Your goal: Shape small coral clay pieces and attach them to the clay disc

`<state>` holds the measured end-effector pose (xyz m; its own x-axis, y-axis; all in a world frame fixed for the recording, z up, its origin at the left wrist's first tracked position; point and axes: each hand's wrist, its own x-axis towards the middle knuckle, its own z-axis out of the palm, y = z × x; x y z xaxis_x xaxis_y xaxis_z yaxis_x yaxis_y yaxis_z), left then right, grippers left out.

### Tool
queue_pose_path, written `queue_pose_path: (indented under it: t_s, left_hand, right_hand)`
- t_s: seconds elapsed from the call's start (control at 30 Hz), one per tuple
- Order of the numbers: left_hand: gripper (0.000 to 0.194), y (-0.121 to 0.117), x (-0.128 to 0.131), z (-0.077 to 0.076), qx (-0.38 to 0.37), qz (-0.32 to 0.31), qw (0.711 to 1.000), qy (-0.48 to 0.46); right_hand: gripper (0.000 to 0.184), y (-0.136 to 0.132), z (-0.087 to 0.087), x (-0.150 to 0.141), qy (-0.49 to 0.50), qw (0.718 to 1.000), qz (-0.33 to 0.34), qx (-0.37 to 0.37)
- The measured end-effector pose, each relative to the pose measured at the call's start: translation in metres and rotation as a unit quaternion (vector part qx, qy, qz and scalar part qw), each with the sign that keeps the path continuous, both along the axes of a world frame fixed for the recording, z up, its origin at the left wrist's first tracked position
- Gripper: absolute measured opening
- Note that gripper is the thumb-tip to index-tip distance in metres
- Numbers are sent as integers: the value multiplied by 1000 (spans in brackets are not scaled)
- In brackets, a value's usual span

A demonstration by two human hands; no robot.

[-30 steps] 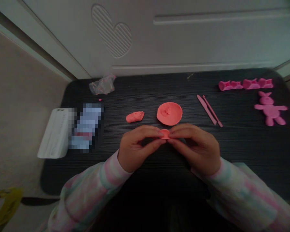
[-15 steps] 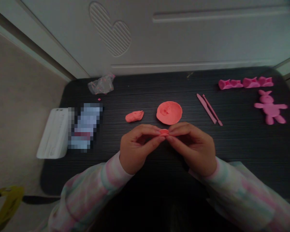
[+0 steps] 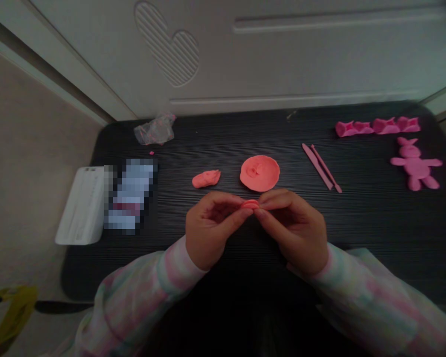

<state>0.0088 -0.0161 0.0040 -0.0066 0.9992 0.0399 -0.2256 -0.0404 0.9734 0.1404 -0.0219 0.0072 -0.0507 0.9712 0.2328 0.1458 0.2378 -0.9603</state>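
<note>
A small coral piece of modelling clay (image 3: 250,204) is pinched between my two hands, just above the dark table. My left hand (image 3: 211,225) grips its left side with thumb and fingertips; my right hand (image 3: 297,225) pinches the right side the same way. The fingertips cover part of the piece. Just beyond them lies a round, shallow clay dish (image 3: 267,178) with a small curled bit of clay at its middle. To its left rests a rough, elongated lump of coral clay (image 3: 206,179).
A pink clay knife (image 3: 317,166) and a thin pink stick tool (image 3: 326,168) lie right of the dish. Farther right are a pink bear-like figure (image 3: 416,163) and pink moulds (image 3: 384,126). Leftward are a plastic bag (image 3: 156,130), a blurred-out phone (image 3: 132,196) and a white box (image 3: 82,206).
The small clay piece has shifted slightly left and tilted between the fingertips, and its edge shows more clearly. My right hand has moved slightly left. The things on the table stay put.
</note>
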Motion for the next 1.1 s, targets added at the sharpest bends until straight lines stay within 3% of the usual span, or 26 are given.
queue_pose_path:
  t_s: [0.73, 0.93, 1.1]
  left_hand:
    - [21, -1, 1, 3, -8, 10, 1000, -1]
    - [21, -1, 0, 1, 3, 11, 1000, 13]
    - [20, 0, -1, 1, 12, 20, 999, 39]
  right_hand:
    - [21, -4, 2, -2, 6, 999, -23, -25]
    - [26, -3, 3, 1, 2, 998, 26, -65]
    - [15, -1, 4, 1, -16, 996, 44, -80]
